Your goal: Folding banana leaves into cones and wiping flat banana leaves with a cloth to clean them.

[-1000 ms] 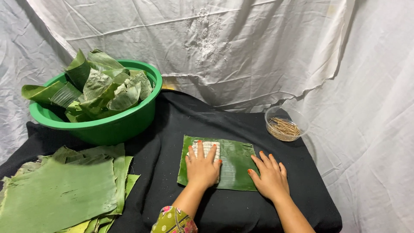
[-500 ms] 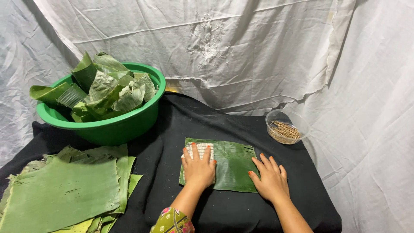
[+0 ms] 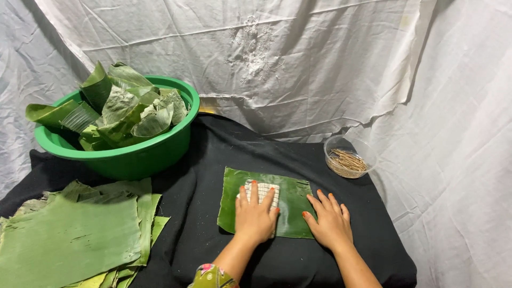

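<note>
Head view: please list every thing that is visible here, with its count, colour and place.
Leaf piece: one, dark green, flat on the black cloth, centre.
Checked cloth: one, white with dark lines, on the leaf piece under the left hand.
Basin: one, green, back left.
Folded leaves: many, green, heaped in the basin.
Leaf stack: several sheets, light green, front left.
Glass bowl: one, clear, back right, holds thin brown sticks.
Black cloth: one, covers the table.
White sheet: crumpled, behind and at both sides.
Left hand: flat on the checked cloth.
Right hand: flat on the leaf's right edge.
</note>
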